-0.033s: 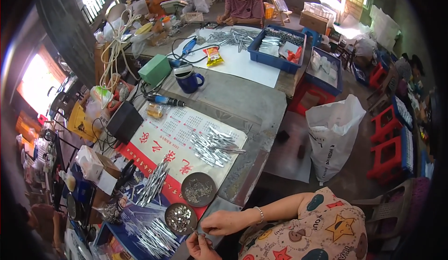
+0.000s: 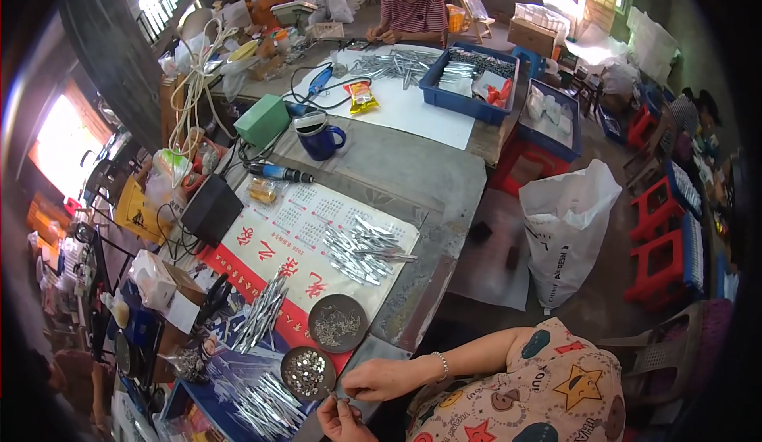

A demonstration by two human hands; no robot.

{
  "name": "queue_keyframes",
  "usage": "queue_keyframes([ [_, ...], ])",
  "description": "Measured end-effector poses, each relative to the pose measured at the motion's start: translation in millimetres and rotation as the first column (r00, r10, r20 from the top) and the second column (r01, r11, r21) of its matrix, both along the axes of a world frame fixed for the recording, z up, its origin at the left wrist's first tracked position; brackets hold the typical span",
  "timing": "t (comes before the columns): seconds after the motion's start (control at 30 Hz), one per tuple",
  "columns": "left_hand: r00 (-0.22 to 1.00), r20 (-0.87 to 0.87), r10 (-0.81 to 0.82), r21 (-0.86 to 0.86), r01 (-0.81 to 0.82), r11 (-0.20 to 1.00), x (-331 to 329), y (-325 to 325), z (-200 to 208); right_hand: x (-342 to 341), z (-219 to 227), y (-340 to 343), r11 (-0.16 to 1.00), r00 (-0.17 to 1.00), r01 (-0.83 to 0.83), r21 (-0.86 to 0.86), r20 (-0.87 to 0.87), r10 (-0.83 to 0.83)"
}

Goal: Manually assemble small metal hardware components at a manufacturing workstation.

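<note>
At the near table edge, my right hand (image 2: 373, 379) and my left hand (image 2: 343, 421) are close together with fingers pinched. Whatever they hold between the fingertips is too small to make out. Just left of them is a round dark dish (image 2: 308, 373) of small shiny round metal pieces. Behind it sits a second dark dish (image 2: 337, 320) with small thin wire-like metal parts. Silvery metal strips (image 2: 270, 410) lie in a heap left of my hands. More strips (image 2: 367, 250) are piled on a red and white calendar sheet (image 2: 278, 218), and another bundle (image 2: 260, 313) lies on its left edge.
Farther back stand a blue mug (image 2: 321, 140), a green box (image 2: 263, 121) and a blue pen-shaped power tool (image 2: 279, 173). A blue tray (image 2: 470, 85) holds metal parts at the far end, where another person (image 2: 413, 17) works. A white sack (image 2: 567, 228) stands right of the table.
</note>
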State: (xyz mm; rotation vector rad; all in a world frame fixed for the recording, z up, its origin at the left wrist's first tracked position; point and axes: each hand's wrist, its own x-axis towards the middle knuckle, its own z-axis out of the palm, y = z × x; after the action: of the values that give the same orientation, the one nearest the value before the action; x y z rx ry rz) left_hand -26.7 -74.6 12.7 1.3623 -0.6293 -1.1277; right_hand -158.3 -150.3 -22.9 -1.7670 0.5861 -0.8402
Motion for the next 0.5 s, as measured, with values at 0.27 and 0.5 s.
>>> queue_keyframes([
  [0.27, 1.000, -0.019, -0.011, -0.003, 0.011, 1.000, 4, 12, -4, -2, 8, 14, 0.998, 0.999, -0.045, 0.034, -0.009, 0.045],
  [0.5, 0.998, -0.070, 0.003, -0.011, -0.003, 1.000, 0, 3, -25, -12, 27, 6, 0.994, 0.994, 0.101, 0.030, -0.032, -0.100],
])
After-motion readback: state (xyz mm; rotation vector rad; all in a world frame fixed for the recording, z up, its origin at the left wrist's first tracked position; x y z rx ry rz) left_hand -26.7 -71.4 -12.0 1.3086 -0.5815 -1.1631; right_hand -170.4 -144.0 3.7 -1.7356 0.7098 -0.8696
